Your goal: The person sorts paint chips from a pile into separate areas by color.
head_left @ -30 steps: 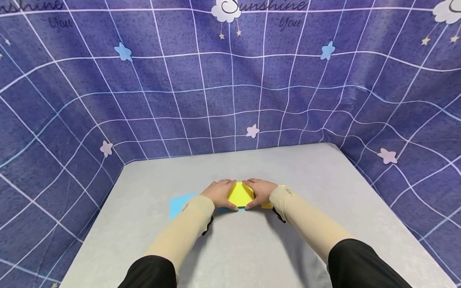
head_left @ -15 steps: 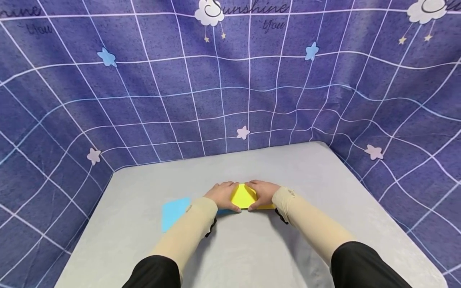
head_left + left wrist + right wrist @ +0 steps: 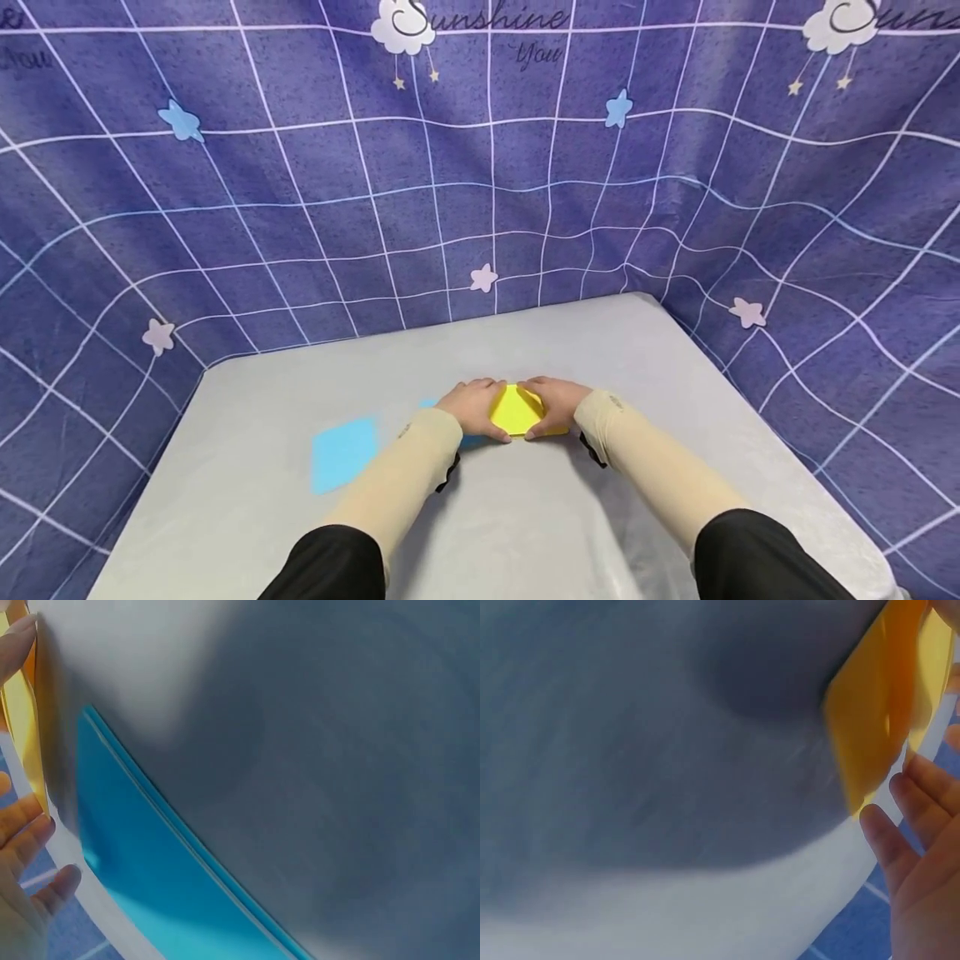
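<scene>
Both hands hold a yellow sheet of paper [image 3: 516, 412] between them, near the middle of the table. My left hand [image 3: 474, 407] pinches its left side, thumb at the near edge and fingers at the far edge. My right hand [image 3: 557, 403] pinches the right side the same way. In both wrist views the yellow paper stands bowed up, not flat. Another yellow piece [image 3: 870, 712] lies under the right hand, partly hidden. Beneath my left hand and wrist is a blue piece [image 3: 150, 847] with a doubled edge. Whether it is folded or layered, I cannot tell.
A light blue square sheet [image 3: 345, 454] lies flat on the grey-white tabletop [image 3: 300, 383], left of my left forearm. A purple-blue curtain [image 3: 420, 217] with a grid, stars and clouds hangs round the table's back and sides.
The head view has turned right. Relative to the tabletop, both hands have shifted right with the yellow paper, and more of the light blue sheet at left shows. The hold looks the same.
</scene>
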`<state>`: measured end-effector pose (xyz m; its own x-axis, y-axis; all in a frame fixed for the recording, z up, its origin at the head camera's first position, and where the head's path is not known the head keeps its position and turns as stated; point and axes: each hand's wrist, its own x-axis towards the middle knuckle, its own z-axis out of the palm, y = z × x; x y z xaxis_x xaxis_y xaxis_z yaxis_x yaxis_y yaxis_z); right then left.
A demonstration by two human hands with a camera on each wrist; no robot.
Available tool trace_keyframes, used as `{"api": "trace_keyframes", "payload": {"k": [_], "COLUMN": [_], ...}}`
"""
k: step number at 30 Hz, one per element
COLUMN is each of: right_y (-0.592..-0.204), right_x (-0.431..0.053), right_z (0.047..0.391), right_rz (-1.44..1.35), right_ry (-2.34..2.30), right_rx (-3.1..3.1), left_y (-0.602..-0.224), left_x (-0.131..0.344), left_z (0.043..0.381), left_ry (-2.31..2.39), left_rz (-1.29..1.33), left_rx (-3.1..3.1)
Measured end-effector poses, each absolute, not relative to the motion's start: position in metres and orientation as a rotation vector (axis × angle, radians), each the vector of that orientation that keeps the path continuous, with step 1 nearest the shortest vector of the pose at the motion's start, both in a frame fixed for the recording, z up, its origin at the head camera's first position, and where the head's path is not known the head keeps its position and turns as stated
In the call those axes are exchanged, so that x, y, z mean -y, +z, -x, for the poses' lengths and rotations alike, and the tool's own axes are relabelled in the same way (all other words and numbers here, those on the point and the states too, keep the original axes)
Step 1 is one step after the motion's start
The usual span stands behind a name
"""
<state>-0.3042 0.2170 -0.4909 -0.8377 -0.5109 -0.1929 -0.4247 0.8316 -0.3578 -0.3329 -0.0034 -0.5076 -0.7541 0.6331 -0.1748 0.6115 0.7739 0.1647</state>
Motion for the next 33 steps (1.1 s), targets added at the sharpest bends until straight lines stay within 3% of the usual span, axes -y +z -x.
{"api": "trace_keyframes", "payload": {"k": [18, 33], "right_y": [-0.503, -0.496], "right_x": [-0.245, -0.172], "right_z": [0.304, 0.31], "right_rz": [0.636, 0.77], "right_ry": [-0.458, -0.366], "right_rx": [-2.707, -2.742], "left_y": [-0.51, -0.492], "left_x": [-0.021, 0.086], "left_z": [0.331, 0.324], "left_ry": [0.185, 0.23], "left_rz": [-1.052, -0.7], "left_rx": [-2.696, -2.781]}}
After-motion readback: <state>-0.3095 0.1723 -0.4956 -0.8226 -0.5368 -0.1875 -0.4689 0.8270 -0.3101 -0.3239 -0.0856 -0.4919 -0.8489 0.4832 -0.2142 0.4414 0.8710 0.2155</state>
